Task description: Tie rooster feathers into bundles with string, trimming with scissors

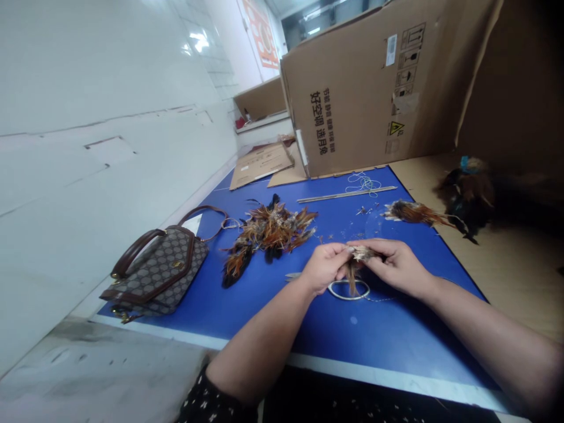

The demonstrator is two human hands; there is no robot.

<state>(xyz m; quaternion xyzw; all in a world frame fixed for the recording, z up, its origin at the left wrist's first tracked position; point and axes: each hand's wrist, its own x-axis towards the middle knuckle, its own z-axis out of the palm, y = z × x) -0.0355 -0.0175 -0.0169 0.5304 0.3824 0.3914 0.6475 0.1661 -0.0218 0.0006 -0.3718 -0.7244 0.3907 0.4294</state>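
Between my hands, over the blue table, is a small bunch of brown feathers (362, 254) with pale quill ends. My left hand (328, 267) pinches the bunch from the left, thumb and fingers pressed together. From the other side my right hand (394, 264) is closed on the same feathers. Just beneath lie scissors (349, 297), with a large looped handle under my hands and a blade tip poking out to the left. A loose pile of brown and black feathers (273, 226) spreads to the left. Right of my hands rests a bundle of feathers (414, 212).
A patterned handbag (163, 273) with brown straps stands at the table's left. Thin sticks (348, 195) and tangled thread (363, 184) lie at the back, before a tall cardboard box (365, 106). Darker tied feathers (471, 194) sit on the wooden surface at right.
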